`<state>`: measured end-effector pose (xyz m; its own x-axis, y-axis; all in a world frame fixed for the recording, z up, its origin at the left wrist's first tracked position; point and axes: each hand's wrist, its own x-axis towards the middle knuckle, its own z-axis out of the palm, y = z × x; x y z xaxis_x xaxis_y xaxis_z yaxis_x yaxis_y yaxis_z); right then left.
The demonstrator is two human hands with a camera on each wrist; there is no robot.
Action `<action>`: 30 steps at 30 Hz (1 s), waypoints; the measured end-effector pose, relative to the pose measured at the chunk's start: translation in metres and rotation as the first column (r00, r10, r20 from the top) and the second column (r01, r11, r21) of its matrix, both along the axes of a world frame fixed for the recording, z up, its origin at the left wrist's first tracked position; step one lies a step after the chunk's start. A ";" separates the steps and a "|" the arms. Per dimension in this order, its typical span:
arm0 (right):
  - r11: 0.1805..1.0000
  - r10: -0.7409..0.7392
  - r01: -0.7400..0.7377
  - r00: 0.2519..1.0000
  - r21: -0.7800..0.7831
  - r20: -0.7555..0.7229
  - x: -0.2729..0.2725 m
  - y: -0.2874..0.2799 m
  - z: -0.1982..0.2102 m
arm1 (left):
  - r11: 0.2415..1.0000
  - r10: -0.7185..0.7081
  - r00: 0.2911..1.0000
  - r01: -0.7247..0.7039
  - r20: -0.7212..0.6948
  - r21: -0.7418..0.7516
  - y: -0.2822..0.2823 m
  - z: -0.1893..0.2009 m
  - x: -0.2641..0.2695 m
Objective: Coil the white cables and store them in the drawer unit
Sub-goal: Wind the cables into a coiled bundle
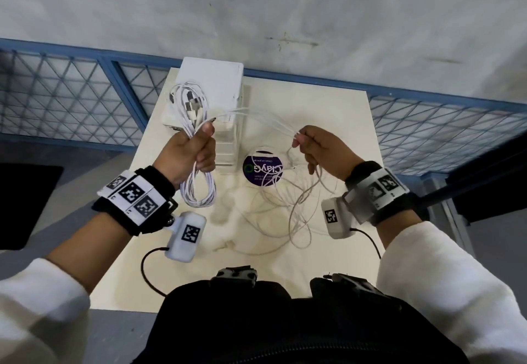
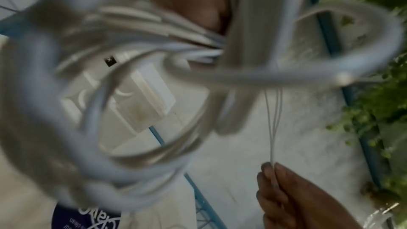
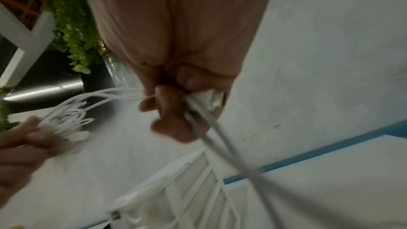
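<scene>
My left hand (image 1: 196, 147) grips a looped bundle of white cables (image 1: 190, 107) above the table; its loops stick out above and below the fist, blurred in the left wrist view (image 2: 92, 128). Several thin white strands (image 1: 256, 120) run from that bundle across to my right hand (image 1: 309, 142), which pinches them between thumb and fingers (image 3: 167, 111). Loose cable (image 1: 288, 209) trails from the right hand onto the table in a tangle. The white drawer unit (image 1: 225, 98) stands at the table's far side, behind the left hand.
A round purple-labelled tub (image 1: 263, 171) sits on the cream table (image 1: 342, 141) beside the drawer unit, under some cable. A blue wire-mesh fence (image 1: 71, 93) runs along the table's far edge. A black bag (image 1: 285, 323) is at my waist.
</scene>
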<state>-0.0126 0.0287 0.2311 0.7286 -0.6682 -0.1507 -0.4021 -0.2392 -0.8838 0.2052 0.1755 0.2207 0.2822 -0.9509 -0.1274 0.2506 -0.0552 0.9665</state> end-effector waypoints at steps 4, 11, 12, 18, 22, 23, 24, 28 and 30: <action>0.964 -0.265 0.264 0.962 0.030 0.069 0.029 0.021 -0.011 | 0.997 -0.001 0.995 -0.006 0.097 0.072 -0.014 -0.013 -0.031; 0.941 -0.131 0.136 0.991 -0.309 0.036 0.056 0.056 -0.007 | 0.996 0.023 0.984 -0.039 0.174 0.086 -0.036 -0.013 -0.062; 0.955 -0.089 0.094 0.996 -0.283 0.032 0.056 0.060 -0.005 | 0.996 0.021 0.978 -0.038 0.206 0.078 -0.036 -0.013 -0.063; 0.978 0.004 -0.013 0.999 -0.208 -0.042 0.050 0.068 -0.004 | 0.992 0.079 0.962 -0.101 0.262 0.071 -0.037 -0.017 -0.059; 0.992 0.061 -0.068 0.996 -0.110 -0.066 0.051 0.067 -0.008 | 0.977 0.104 0.952 -0.152 0.288 0.151 -0.036 -0.015 -0.061; 0.992 0.080 -0.089 0.992 -0.093 -0.097 0.051 0.067 -0.007 | 0.975 0.108 0.947 -0.161 0.303 0.156 -0.036 -0.015 -0.062; 0.990 0.098 -0.109 0.987 -0.088 -0.123 0.052 0.067 -0.007 | 0.974 0.106 0.943 -0.163 0.317 0.160 -0.037 -0.015 -0.062; 0.990 0.020 -0.035 0.994 -0.139 -0.106 0.047 0.062 -0.005 | 0.955 0.251 0.964 -0.262 0.087 0.141 -0.042 -0.016 -0.055; 0.990 -0.033 0.024 0.998 -0.140 -0.062 0.041 0.052 -0.007 | 0.938 0.338 0.935 -0.326 -0.107 0.114 -0.043 -0.014 -0.047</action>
<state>0.0283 0.0807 0.2243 0.7011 -0.7059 -0.1006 -0.4651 -0.3458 -0.8149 0.1580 0.1321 0.2067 0.5562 -0.7877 -0.2648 0.3868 -0.0366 0.9214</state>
